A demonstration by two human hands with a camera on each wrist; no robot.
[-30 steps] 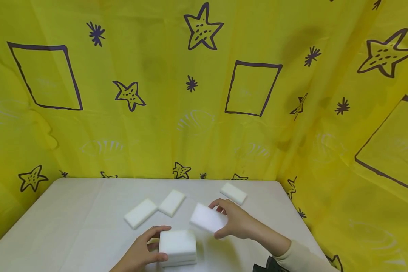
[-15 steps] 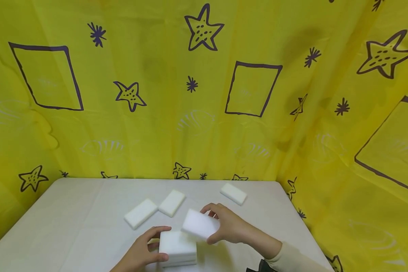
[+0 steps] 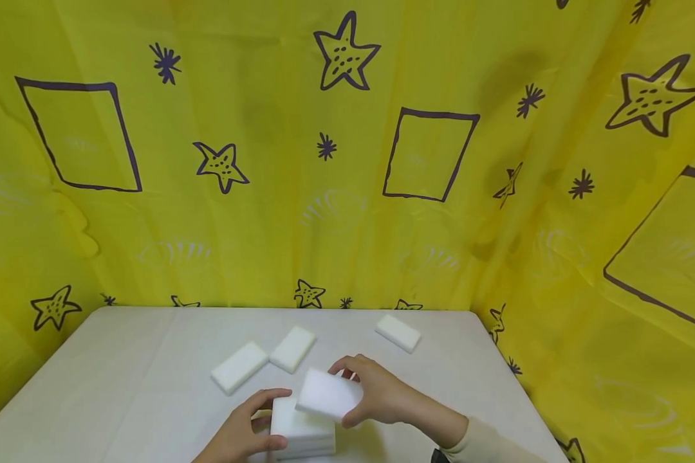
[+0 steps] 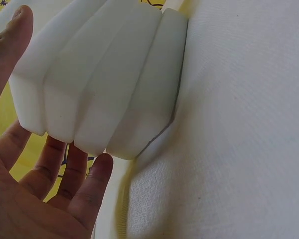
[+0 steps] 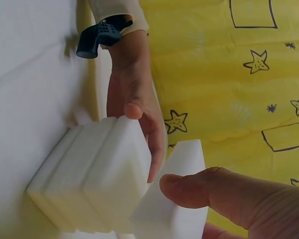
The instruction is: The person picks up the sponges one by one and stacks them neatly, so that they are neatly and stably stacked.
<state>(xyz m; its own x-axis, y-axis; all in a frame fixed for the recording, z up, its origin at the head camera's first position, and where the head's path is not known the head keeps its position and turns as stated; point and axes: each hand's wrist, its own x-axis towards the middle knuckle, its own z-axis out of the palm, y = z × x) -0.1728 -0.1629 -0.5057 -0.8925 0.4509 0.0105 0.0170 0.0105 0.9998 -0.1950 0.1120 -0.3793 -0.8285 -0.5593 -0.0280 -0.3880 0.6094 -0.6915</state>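
Observation:
Near the front of the table stands a stack of several white sponges (image 3: 304,444), flat blocks lying one on another. My left hand (image 3: 240,429) holds the stack from its left side, thumb at the front and fingers toward the back. The left wrist view shows the fingertips (image 4: 103,162) at the blocks' ends. Above the right part of the stack, my right hand (image 3: 385,393) grips a single white sponge (image 3: 327,393) between thumb and fingers. That sponge is tilted and overlaps the stack's top in the head view; the right wrist view shows the thumb (image 5: 187,190) pressed on its face.
Two loose sponges, one on the left (image 3: 240,368) and one beside it (image 3: 293,349), lie corner to corner behind the stack. Another sponge (image 3: 398,333) lies at the back right. A yellow curtain (image 3: 266,225) with starfish prints hangs behind the white-covered table (image 3: 121,379).
My right hand has carried its sponge left and toward me, from beside the stack to over its top. The left hand has stayed at the stack.

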